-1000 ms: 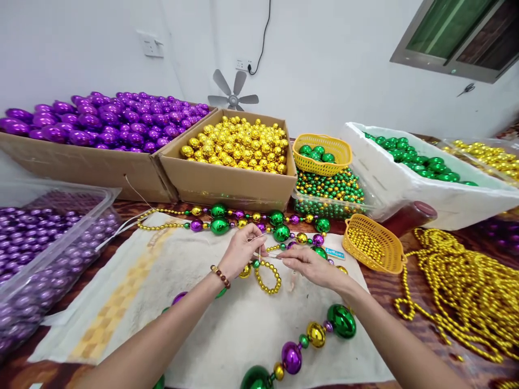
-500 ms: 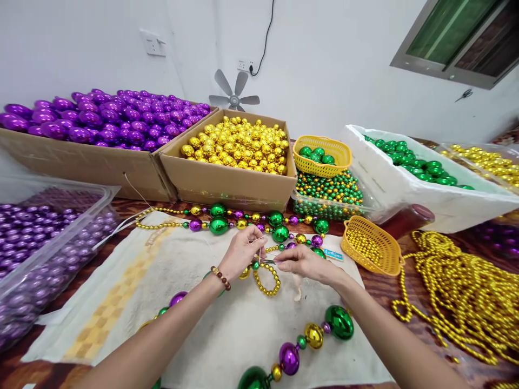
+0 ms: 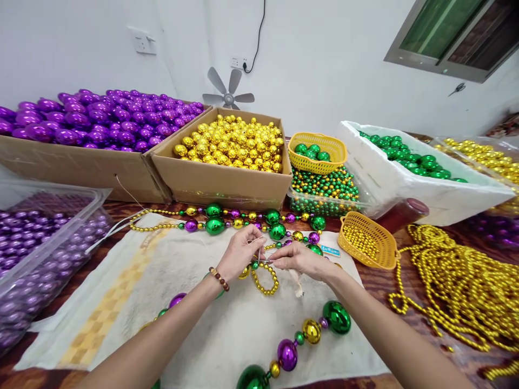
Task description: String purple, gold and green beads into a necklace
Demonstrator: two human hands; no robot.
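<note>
Over the towel, my left hand (image 3: 242, 251) is closed, its fingertips pinching a thin white string (image 3: 254, 239) close to the bead necklace. Facing it, my right hand (image 3: 302, 260) is closed on a slim metal tool (image 3: 267, 263), whose tip meets the string. Its exact kind is too small to make out. Just below both hands hangs a loop of small gold beads (image 3: 265, 281), with a green bead (image 3: 254, 265) at its top. Large green, gold and purple beads (image 3: 287, 355) of a strand lie between my forearms.
A finished-looking bead strand (image 3: 214, 225) lies across the back of the white towel (image 3: 227, 335). Behind stand cartons of purple beads (image 3: 121, 116) and gold beads (image 3: 231, 143). At right are a yellow basket (image 3: 389, 259), a foam box (image 3: 458, 200) and piled gold bead chains (image 3: 462, 286).
The view has shifted slightly. My right hand has moved a little with the metal tool at the string, and the left keeps its pinch. The gold loop hangs much as before.
</note>
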